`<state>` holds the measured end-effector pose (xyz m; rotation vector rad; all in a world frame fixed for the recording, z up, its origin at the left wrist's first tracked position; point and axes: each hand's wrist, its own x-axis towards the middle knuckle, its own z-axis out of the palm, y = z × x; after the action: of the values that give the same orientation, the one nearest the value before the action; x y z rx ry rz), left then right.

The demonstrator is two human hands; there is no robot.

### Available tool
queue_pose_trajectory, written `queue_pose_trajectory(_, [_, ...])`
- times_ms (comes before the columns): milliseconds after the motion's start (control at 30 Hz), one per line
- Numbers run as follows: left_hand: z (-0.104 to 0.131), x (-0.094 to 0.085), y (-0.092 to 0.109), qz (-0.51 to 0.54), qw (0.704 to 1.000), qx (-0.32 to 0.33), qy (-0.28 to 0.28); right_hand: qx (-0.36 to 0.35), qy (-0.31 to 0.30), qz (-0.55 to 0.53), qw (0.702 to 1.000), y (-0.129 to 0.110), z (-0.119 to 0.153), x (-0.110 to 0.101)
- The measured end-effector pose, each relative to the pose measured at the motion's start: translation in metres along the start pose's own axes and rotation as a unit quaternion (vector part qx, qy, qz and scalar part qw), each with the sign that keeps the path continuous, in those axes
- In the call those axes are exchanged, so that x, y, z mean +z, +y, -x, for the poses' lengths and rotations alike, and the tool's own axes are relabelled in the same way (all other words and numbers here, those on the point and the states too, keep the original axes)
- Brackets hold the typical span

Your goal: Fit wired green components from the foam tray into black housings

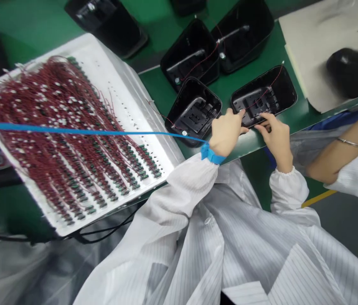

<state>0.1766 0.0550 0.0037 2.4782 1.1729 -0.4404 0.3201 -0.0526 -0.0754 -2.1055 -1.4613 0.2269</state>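
Note:
A black plastic housing (285,91) lies open side up on the green bench, a thin red wire with a white connector running across it. My left hand (226,132), with a blue strap round its wrist, grips the housing's near left corner; a fingertip presses by a small round silver part there. At the near long edge, my right hand (276,137) holds the rim, fingertips bent over the inside and thumb low. Just left of my left hand sits a second black housing (209,99) with a red wire and a silver round part.
A white foam tray (103,55) on the left carries rows of small green boards with red wires (48,106). More black housings (194,38) stand behind. The blue strap cord (103,131) crosses over the tray. At right, a co-worker's arm (340,148) reaches near a black part (353,72).

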Motion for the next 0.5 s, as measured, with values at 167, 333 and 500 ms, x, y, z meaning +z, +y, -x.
queue_pose_trajectory(167, [-0.002, 0.007, 0.025, 0.017, 0.998, 0.000, 0.063, 0.005, -0.007, 0.019, 1.000, 0.011, -0.040, -0.001])
queue_pose_trajectory(333, [0.048, -0.002, 0.025, 0.015, 0.990, 0.062, 0.123, 0.015, 0.015, 0.055, 0.998, 0.016, -0.061, -0.007])
queue_pose_trajectory(500, [0.147, 0.008, -0.039, 0.032, 0.964, 0.128, 0.229, -0.008, 0.059, 0.069, 0.996, 0.009, -0.046, 0.000])
